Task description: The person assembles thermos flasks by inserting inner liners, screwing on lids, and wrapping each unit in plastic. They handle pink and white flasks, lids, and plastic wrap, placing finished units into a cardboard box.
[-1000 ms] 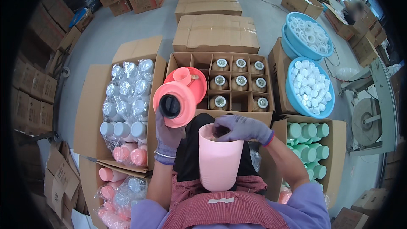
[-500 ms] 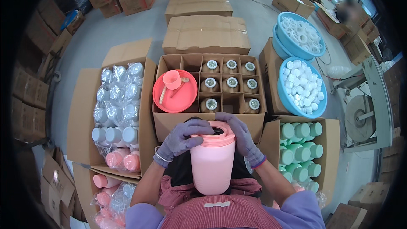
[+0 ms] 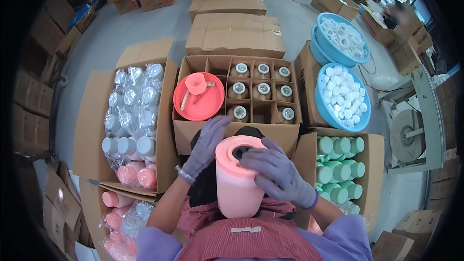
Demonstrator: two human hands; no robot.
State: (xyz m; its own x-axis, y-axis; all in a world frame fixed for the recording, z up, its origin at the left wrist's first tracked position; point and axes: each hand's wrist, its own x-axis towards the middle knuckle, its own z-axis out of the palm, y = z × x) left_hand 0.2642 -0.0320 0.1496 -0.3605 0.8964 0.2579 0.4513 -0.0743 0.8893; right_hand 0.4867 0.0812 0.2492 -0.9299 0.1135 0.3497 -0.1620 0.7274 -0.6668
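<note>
A pink jug (image 3: 238, 191) stands upright in my lap, with a pink screw collar (image 3: 227, 155) around a dark round opening at its top. My right hand (image 3: 282, 171), in a grey-purple glove, curls over the right side of the collar, its fingers reaching the opening and the jug's upper wall. On the left, my gloved left hand (image 3: 208, 142) is raised beside the collar, fingers stretched out and holding nothing. Whether its palm touches the jug cannot be made out.
Ahead stands a divided carton (image 3: 232, 128) with several brown bottles (image 3: 240, 90) and a red basin (image 3: 193, 112) holding a pink cup. Left is a carton of wrapped bottles (image 3: 130, 99); right, green bottles (image 3: 340, 169) and blue basins (image 3: 333, 117) of white caps and rings.
My left hand has come off the collar and opened out. My right hand has moved from the far rim to the collar's right side and top. The jug leans more toward view.
</note>
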